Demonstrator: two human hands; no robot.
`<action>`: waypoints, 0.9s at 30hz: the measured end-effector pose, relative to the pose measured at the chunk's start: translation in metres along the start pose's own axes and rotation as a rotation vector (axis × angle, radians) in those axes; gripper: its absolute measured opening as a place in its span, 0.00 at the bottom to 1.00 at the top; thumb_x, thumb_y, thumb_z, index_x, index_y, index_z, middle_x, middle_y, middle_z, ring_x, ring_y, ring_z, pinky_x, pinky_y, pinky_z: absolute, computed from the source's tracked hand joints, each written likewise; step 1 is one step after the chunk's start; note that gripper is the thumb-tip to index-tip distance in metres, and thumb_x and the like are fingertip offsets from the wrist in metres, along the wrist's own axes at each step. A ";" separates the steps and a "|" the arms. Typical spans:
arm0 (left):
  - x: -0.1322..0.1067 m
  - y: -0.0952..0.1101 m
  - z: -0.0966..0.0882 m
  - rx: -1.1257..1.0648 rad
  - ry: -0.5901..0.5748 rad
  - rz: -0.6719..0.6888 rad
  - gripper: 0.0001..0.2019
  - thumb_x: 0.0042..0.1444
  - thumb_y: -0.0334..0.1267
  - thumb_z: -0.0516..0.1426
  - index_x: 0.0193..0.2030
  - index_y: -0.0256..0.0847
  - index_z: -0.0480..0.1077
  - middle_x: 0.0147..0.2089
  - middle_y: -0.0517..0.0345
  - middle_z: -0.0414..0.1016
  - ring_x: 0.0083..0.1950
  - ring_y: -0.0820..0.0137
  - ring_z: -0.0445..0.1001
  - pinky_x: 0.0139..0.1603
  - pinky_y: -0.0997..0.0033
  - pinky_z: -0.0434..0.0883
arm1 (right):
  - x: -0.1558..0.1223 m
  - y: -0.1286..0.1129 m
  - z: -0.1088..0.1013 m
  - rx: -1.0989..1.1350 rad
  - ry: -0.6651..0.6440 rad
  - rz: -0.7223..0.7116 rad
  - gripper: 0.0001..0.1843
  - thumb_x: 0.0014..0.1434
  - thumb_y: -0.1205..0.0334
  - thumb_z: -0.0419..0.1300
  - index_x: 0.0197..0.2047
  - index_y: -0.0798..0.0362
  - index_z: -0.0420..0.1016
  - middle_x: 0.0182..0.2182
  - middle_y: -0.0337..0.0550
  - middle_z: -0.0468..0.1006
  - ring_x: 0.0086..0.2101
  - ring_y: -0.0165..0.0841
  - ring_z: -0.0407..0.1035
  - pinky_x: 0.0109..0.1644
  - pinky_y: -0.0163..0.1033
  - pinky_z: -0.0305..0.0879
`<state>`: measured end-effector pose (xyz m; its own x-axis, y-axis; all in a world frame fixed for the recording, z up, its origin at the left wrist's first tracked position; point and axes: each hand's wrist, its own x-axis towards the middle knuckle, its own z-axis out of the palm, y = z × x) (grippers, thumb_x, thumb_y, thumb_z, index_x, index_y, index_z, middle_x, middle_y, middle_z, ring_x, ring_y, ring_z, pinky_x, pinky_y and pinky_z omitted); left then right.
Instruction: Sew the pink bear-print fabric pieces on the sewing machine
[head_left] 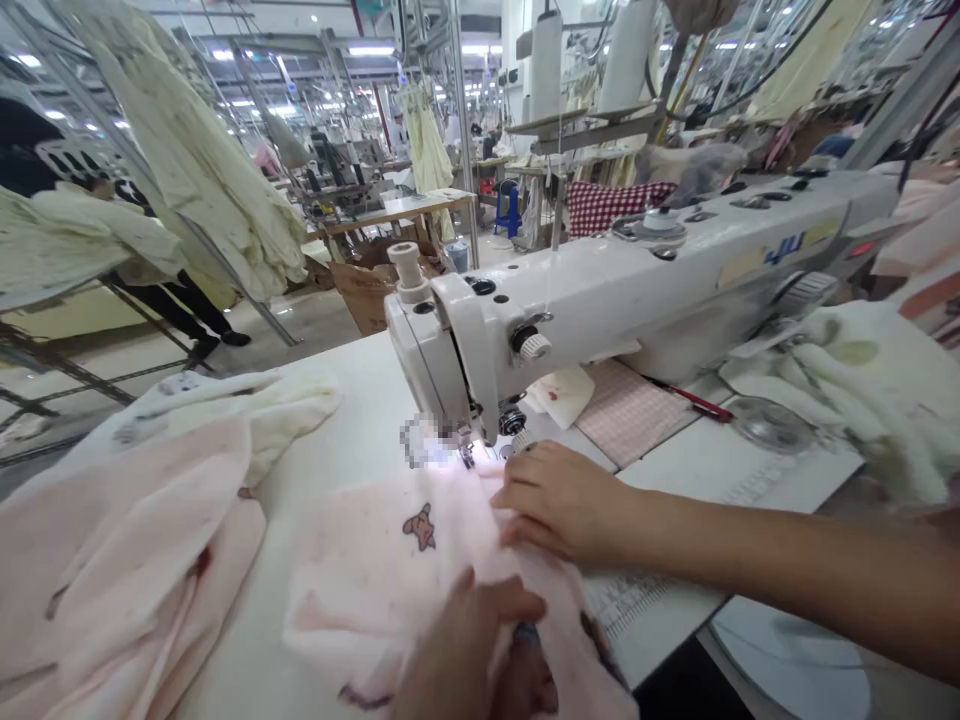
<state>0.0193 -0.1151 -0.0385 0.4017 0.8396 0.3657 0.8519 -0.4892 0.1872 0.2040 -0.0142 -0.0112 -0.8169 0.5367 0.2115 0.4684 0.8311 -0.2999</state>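
Pale pink fabric (360, 560) with small printed figures lies under the needle area of a white sewing machine (600, 280). Close to the lit presser foot (466, 455), my right hand (562, 500) has its fingers curled and pressed on the fabric's right side. Nearer to me, my left hand (472, 640) grips the same fabric, its thumb and forefinger on a fold. The lower part of this hand is cut off by the frame, and some of its fingers are hidden.
More pink fabric (120, 560) and cream cloth (292, 400) are heaped at the left. Right of the machine lie a checked pink piece (630, 410), a red pen-like tool (697, 402), a clear round dish (772, 425) and pale cloth (885, 390). A person's legs (180, 310) show behind hanging garments.
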 end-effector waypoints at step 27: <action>0.040 -0.031 0.006 0.075 -0.065 -0.030 0.16 0.61 0.43 0.47 0.53 0.44 0.65 0.59 0.53 0.68 0.61 0.64 0.63 0.63 0.54 0.48 | -0.024 0.024 0.000 -0.018 -0.257 0.035 0.38 0.63 0.43 0.47 0.66 0.60 0.48 0.65 0.53 0.47 0.64 0.41 0.41 0.67 0.53 0.35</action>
<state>0.0108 -0.0654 -0.0351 0.3949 0.8682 0.3005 0.8854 -0.4469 0.1277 0.2348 -0.0067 -0.0238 -0.8578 0.5122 -0.0427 0.5017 0.8164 -0.2862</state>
